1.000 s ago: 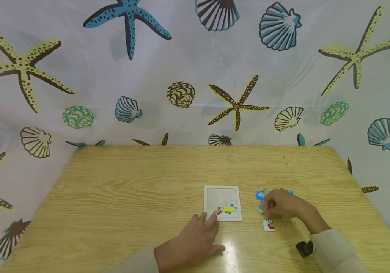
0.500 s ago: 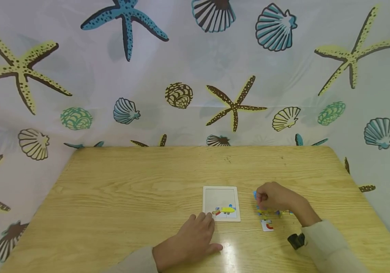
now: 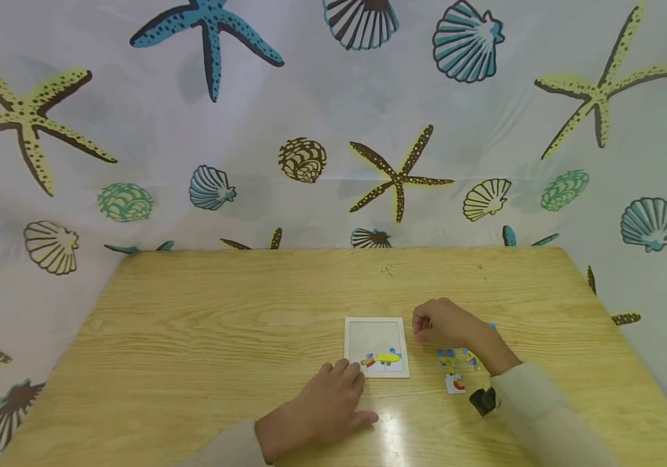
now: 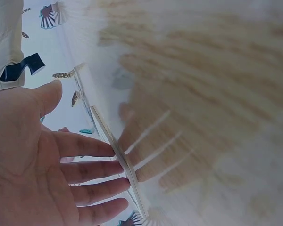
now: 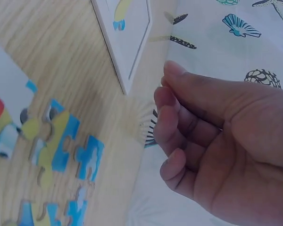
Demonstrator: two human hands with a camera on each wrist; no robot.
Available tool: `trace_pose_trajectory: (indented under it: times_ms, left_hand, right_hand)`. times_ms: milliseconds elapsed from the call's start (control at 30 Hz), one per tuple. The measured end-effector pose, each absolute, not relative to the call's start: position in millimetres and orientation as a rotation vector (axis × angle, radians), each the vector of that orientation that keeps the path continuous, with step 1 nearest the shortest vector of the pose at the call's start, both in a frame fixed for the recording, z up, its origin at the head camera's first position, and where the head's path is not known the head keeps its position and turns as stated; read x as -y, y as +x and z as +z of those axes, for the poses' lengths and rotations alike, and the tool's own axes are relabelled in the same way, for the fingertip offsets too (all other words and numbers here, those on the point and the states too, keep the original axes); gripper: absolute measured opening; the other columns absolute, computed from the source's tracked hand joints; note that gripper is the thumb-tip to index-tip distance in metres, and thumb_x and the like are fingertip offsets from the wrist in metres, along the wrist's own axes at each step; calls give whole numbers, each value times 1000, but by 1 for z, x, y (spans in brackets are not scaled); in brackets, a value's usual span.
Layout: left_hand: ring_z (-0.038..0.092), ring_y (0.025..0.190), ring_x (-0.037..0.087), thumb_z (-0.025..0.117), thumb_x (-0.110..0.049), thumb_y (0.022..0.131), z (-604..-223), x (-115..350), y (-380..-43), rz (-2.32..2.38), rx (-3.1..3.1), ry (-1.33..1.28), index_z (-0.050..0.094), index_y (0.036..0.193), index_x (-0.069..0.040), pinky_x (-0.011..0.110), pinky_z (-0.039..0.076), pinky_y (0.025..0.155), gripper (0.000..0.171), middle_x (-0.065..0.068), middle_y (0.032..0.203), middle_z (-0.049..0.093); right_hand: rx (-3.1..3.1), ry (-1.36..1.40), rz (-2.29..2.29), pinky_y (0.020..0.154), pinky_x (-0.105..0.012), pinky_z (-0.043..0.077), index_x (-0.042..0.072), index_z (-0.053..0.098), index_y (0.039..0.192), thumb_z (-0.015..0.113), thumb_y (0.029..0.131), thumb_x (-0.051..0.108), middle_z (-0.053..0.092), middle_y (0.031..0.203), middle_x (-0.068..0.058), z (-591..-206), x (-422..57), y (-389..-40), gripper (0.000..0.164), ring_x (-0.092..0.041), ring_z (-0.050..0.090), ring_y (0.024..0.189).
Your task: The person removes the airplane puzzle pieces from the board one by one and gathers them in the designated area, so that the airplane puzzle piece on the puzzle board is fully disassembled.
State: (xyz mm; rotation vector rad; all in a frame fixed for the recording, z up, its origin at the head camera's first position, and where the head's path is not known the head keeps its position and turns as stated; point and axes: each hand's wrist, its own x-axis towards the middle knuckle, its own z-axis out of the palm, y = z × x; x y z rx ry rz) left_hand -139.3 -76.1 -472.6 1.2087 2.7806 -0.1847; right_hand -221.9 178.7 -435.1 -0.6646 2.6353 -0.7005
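Note:
My left hand (image 3: 330, 402) rests with straight fingers at the near left corner of a white puzzle tray (image 3: 406, 347). In the left wrist view its fingertips touch the tray's edge (image 4: 125, 165). Joined puzzle pieces with a yellow shape (image 3: 388, 357) lie along the tray's near side. Right of the tray, my right hand (image 3: 447, 324) hovers with curled fingers, thumb tip against the index finger; no piece shows between them in the right wrist view. Under and beside it lie loose puzzle pieces: a white-and-red one (image 3: 455, 384), a yellow-and-blue one (image 5: 59, 136) and a blue one (image 5: 89, 157).
The wooden table (image 3: 222, 311) runs back to a curtain (image 3: 287, 214) printed with starfish and shells. A black device (image 3: 483, 401) sits at the right sleeve's cuff. Another blue piece (image 3: 491, 325) shows just behind the right wrist.
My right hand has moved left and away from me, off the loose pieces toward the tray, uncovering some of them. My left hand stays at the tray's corner; the view shifts slightly.

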Motion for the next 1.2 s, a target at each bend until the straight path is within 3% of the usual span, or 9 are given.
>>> trace_pose_trajectory:
  times_ms: [267,533,800,1200]
  left_hand:
    - [52,114,21,36,-63,93,-471,77,-142,-162,-2777,1239,58,124,-3,36,45,92,71,7,127,55]
    - [53,105,19,38,-63,93,-470,77,-142,-170,-2784,1276,60,120,-2,33,46,86,71,6,117,57]
    - [54,106,20,39,-62,92,-470,76,-140,-194,-2816,1280,60,120,-1,33,46,87,71,7,118,58]
    - [55,102,19,40,-61,93,-471,77,-140,-194,-2827,1316,62,118,-1,32,46,84,69,7,114,59]
  right_hand:
    - [-2610,-635,-747,64,-24,43,10,63,81,69,85,8,60,77,1,-450,-160,-230,7,-11,49,68]
    - [-2587,-649,-784,63,-23,42,8,63,82,74,81,9,59,74,1,-458,-137,-228,10,-10,49,68]
    - [-2548,-610,-805,61,-23,42,7,63,84,77,77,8,58,76,0,-464,-122,-224,15,-11,50,69]
    - [-2553,-659,-740,71,-28,45,10,63,84,83,70,13,59,82,0,-470,-114,-220,24,-12,52,76]
